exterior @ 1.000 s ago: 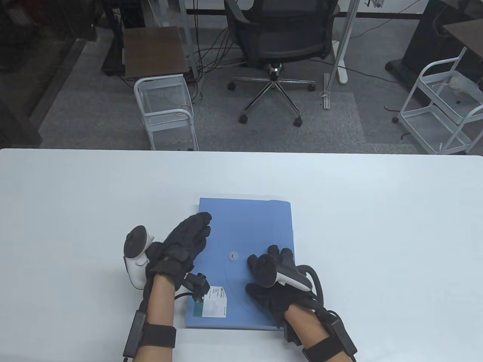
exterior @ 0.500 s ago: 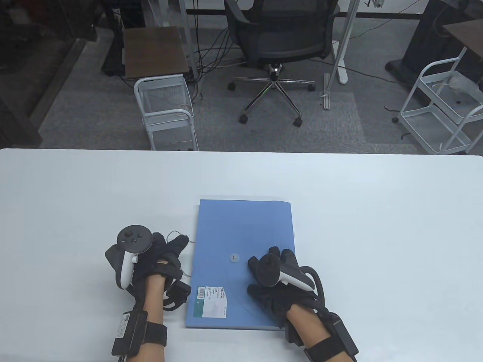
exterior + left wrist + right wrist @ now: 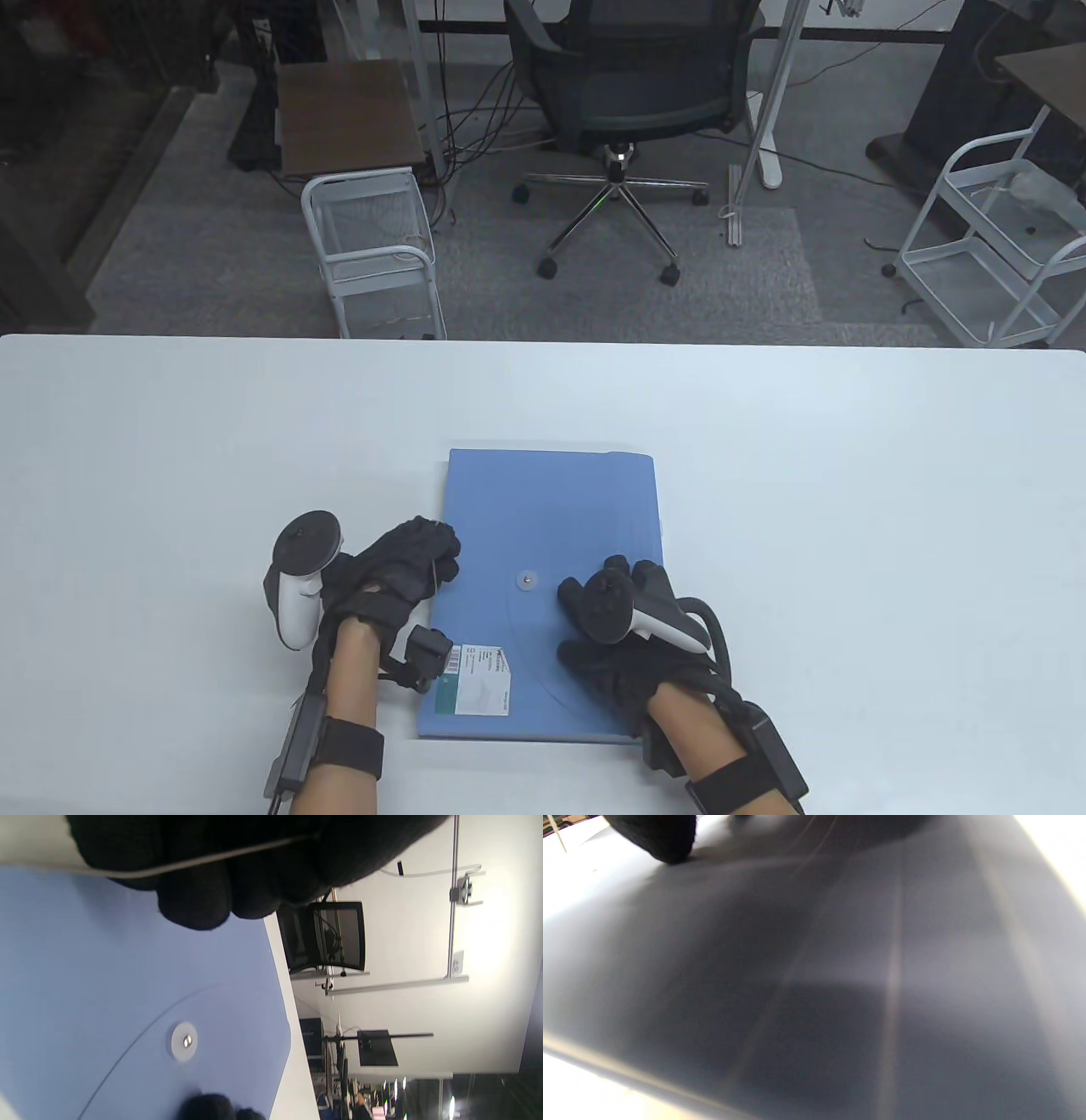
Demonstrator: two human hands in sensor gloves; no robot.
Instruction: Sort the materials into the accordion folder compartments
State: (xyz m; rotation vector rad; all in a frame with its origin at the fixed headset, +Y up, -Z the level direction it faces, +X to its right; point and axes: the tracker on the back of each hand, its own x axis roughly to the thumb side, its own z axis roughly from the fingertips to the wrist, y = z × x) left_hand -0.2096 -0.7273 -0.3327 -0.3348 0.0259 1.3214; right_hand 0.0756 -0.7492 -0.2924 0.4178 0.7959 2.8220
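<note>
A blue accordion folder [image 3: 560, 509] lies flat and closed on the white table [image 3: 848, 509], with a white round clasp button [image 3: 526, 580] on its flap and a label sticker [image 3: 475, 683] at its near left corner. My left hand [image 3: 416, 556] is at the folder's left edge with its fingers curled, and a thin pale string [image 3: 191, 859] runs across them. The left wrist view shows the folder [image 3: 127, 984] and the button [image 3: 183, 1041] below them. My right hand [image 3: 628, 581] rests on the folder's near right part. The right wrist view shows only the blurred folder surface [image 3: 840, 963].
Bare white table surrounds the folder on all sides. Beyond the far edge are an office chair [image 3: 628, 93], a white wire cart [image 3: 373, 246] at the left and another cart [image 3: 993, 246] at the right.
My left hand left the folder's top, drew a thin string out to the left over the table, then came back to the folder's left edge. The right hand has stayed put.
</note>
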